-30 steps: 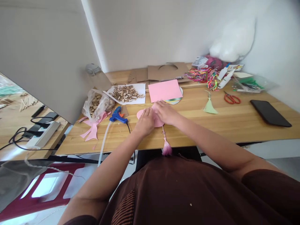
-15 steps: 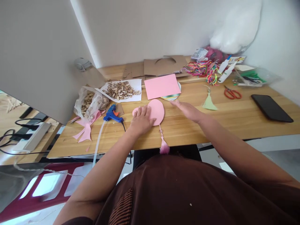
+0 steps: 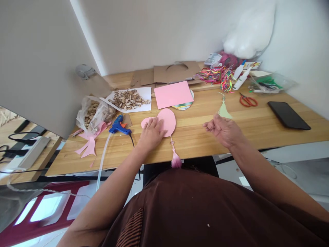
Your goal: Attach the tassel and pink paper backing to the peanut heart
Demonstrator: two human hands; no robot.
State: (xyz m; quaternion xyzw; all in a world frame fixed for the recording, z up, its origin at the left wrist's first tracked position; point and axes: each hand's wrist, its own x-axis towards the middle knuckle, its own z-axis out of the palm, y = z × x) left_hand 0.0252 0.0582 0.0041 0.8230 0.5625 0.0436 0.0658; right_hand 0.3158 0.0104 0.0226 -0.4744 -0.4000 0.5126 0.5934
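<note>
My left hand (image 3: 152, 132) lies flat, fingers outstretched, on a pink gourd-shaped paper piece (image 3: 169, 120), covering its narrow middle. From the rounded right lobe hangs a pink tassel (image 3: 176, 159) on a beaded cord, reaching the table's front edge. Over the wood to the right, my right hand (image 3: 223, 129) is closed with curled fingers; whether anything is inside them is hidden. Just behind it lies a light green tassel (image 3: 224, 110), partly covered by the hand.
A blue glue gun (image 3: 119, 126) and pink paper scraps (image 3: 89, 145) lie left. Dried slices (image 3: 128, 99) rest on white paper behind. Pink card (image 3: 172, 94) covers part of a round piece. Red-handled scissors (image 3: 248, 101) and a black phone (image 3: 288, 115) lie right.
My right hand has moved right, away from the pink piece, and its straight fingers have curled closed. My left hand stays on the paper. The whole view has shifted slightly.
</note>
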